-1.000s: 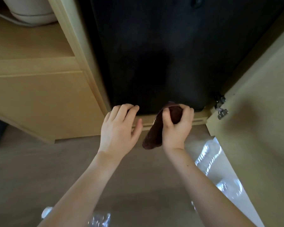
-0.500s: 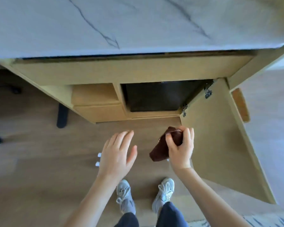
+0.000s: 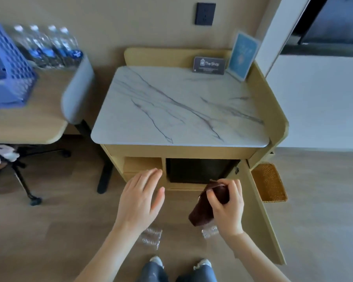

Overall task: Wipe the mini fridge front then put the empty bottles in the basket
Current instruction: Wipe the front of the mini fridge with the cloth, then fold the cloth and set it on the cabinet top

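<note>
The forearms hide most of both floor bottles (image 3: 151,238), and the blue crate (image 3: 6,72) is cut off leftward.

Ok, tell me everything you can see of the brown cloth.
The brown cloth is dark reddish-brown, soft fabric by its look, bunched into a crumpled wad. The right hand pinches its upper end in a closed grip; the rest hangs down below the fingers. It is held in the air in front of the mini fridge, touching nothing else.

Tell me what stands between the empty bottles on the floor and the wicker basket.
The open cabinet door does. Both bottles lie on the floor to its left; the wicker basket sits on the floor to its right.
</note>
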Tool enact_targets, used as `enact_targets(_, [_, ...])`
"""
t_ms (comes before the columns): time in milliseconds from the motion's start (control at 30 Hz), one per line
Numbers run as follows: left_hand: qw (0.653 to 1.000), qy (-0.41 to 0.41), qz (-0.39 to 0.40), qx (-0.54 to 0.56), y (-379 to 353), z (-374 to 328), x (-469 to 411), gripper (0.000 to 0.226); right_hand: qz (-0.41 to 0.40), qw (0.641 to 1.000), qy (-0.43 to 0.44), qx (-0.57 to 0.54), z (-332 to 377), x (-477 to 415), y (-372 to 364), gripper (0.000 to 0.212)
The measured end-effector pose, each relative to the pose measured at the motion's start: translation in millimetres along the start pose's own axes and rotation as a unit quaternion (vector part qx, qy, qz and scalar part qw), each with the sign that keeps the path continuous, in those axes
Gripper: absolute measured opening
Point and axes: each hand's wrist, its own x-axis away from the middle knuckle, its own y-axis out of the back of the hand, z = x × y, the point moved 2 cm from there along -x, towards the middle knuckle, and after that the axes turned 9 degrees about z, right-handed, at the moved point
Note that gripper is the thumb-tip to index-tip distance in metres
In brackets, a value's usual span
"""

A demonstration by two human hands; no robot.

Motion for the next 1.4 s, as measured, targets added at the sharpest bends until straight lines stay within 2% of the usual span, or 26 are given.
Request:
enact_targets(167, [0.998,0.018,-0.058,0.001,17,13,15,0.043,0.004,1.000,0.017,0.001,21,-3,-6,0.030])
enact_targets(300, [0.996,0.048,-0.069,-0.005,23,32,21,0.043,0.010,1.000,0.022,-0.006,32,-18,-23,0.040])
enact_targets(533, [0.995,0.066,-0.064,-0.028,55,85,25,0.042,-0.013,0.998,0.013,-0.058,57,-44,-72,0.014])
enact_targets(700, [0.994,0.079,-0.062,-0.032,63,116,11,0.041,-0.003,0.995,-0.012,-0.094,62,-70,-108,0.011])
enact_targets(1067, [0.990,0.128,-0.045,-0.033,44,177,-89,0.039,0.086,0.994,0.010,-0.069,39,-225,-183,0.021])
enact_targets(1200, [0.985,0.170,-0.014,-0.031,35,197,-143,0.041,0.158,0.985,-0.003,-0.066,15,-297,-222,0.032])
enact_targets(1300, [0.978,0.205,0.019,-0.038,27,214,-184,0.041,0.221,0.974,-0.002,-0.039,-5,-346,-255,0.025])
enact_targets(1400, [0.970,0.235,0.044,-0.046,17,233,-221,0.031,0.277,0.961,-0.018,-0.009,-23,-384,-292,0.018])
